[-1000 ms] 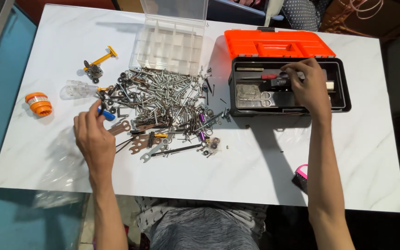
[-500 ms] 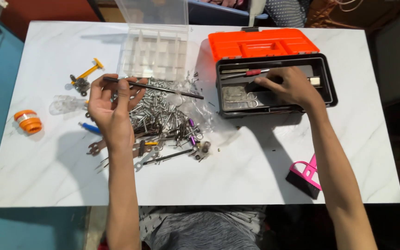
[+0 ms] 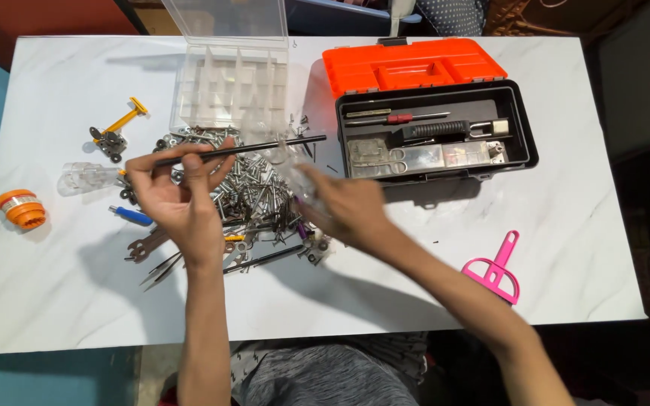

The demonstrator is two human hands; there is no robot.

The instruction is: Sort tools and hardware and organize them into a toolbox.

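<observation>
While left hand (image 3: 182, 199) pinches long dark rod (image 3: 246, 147) near its left end, rod hangs level above pile of screws and bolts (image 3: 253, 188), right end reaching toward toolbox (image 3: 524, 146). Right hand (image 3: 340, 207) blurred over pile's right side, fingers curled; whether it grips anything cannot be told. Clear organiser box (image 3: 227, 83) far of pile, lid up. Orange reel (image 3: 20, 209) at far left, pink tool (image 3: 496, 269) near right on white table (image 3: 415, 286).
</observation>
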